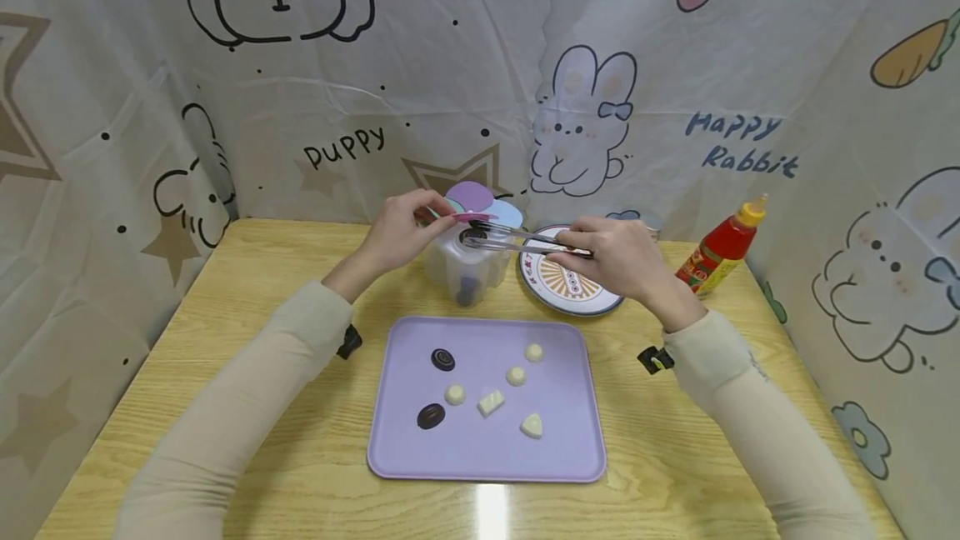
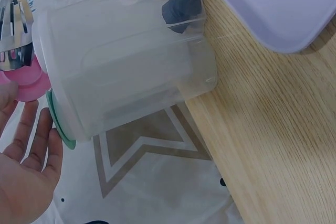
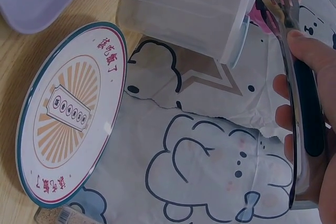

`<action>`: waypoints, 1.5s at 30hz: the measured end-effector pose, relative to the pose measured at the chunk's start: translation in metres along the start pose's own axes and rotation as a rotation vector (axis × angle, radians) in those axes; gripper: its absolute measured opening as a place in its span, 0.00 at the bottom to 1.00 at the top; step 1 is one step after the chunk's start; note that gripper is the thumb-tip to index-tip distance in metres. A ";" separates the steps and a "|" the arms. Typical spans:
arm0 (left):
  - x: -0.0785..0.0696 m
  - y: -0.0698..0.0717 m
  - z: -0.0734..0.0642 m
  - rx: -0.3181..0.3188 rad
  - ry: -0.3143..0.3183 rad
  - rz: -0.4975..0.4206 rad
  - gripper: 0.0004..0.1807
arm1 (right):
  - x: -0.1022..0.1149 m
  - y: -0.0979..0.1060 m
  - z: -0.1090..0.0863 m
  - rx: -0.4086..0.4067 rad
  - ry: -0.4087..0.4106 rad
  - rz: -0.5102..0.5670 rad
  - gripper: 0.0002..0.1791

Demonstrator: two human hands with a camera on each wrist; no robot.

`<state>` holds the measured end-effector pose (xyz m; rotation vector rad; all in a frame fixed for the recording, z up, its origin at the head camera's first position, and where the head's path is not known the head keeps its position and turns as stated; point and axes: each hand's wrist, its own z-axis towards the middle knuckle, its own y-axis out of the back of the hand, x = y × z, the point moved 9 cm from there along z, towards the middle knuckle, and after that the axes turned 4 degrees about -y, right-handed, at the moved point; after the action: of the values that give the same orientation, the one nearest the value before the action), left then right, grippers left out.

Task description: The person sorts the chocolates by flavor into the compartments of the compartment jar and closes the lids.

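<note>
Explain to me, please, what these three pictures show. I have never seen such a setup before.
There is no machine here: a person works with two bare hands. The wide picture comes from a camera worn on the head. The other two come from cameras on the left and right wrists, so the scene looks turned sideways.

On the wooden table are a lavender tray with five white pieces and two dark pieces that look like chocolates, a clear plastic container, a round patterned plate and a red sauce bottle.

The left hand pinches the container's pink lid. The right hand holds metal tongs; something dark seems to sit at their tips.
</note>
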<state>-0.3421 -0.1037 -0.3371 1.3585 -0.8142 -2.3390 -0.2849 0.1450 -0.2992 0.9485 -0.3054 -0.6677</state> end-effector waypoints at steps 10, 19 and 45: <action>-0.001 0.000 0.000 -0.006 -0.005 0.008 0.07 | 0.000 -0.003 0.003 0.002 0.001 -0.004 0.12; -0.001 0.001 -0.001 -0.008 -0.004 0.004 0.07 | 0.000 -0.002 0.004 0.000 0.000 -0.006 0.13; -0.001 0.000 -0.004 0.009 0.013 -0.003 0.07 | 0.012 0.007 -0.026 0.021 0.025 -0.061 0.17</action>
<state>-0.3384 -0.1043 -0.3376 1.3783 -0.8199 -2.3292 -0.2592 0.1568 -0.3085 0.9887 -0.2627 -0.7088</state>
